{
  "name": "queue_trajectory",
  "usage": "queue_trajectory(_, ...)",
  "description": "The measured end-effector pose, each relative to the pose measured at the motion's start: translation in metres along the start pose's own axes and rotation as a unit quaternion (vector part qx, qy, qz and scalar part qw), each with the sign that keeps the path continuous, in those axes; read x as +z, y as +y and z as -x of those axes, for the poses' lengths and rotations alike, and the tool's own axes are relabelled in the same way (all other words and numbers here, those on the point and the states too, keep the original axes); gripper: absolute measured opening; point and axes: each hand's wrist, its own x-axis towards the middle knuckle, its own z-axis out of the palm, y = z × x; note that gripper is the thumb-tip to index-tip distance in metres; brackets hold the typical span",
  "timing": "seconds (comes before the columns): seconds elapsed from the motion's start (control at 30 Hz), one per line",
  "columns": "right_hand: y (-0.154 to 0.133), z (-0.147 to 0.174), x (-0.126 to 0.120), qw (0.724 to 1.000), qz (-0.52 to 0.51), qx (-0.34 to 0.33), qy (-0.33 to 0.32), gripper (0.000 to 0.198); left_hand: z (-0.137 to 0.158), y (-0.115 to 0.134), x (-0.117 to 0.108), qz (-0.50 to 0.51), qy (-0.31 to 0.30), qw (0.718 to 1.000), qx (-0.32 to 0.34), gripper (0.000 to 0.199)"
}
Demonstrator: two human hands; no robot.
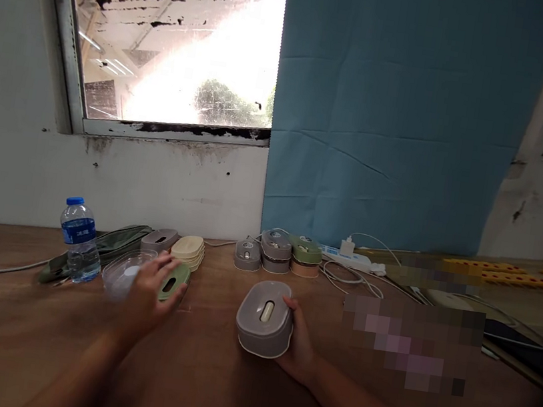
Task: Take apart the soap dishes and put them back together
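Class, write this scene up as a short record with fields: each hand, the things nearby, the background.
Left hand: at a green slotted lid; grip unclear
Right hand: gripping the large grey box by its right side
Beyond the large grey box: small grey box, green-topped box
Far left: water bottle, blue cap on
Surface: brown table
Background: window, blue cloth

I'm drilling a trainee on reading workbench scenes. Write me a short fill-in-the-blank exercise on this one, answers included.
1. The grey slotted box is held in the person's ____ hand.
2. Showing between the thumb and fingers of the left hand is a slotted lid coloured ____.
3. The plastic bottle is closed with a ____ cap.

Missing words: right; green; blue.
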Motion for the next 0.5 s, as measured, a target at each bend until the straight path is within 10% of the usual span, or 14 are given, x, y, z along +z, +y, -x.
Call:
queue_trajectory(0.23,0.008,0.000,-0.001,0.997,0.065,0.014,-0.035,0.038,0.023,0.072,0.016,0.260,-0.240,0.920,0.171,0.063)
queue_trajectory(0.5,0.011,-0.001,-0.011,0.973,0.167,0.063,-0.145,0.048,0.023,0.063,0.020,0.407,-0.305,0.853,0.116,0.035)
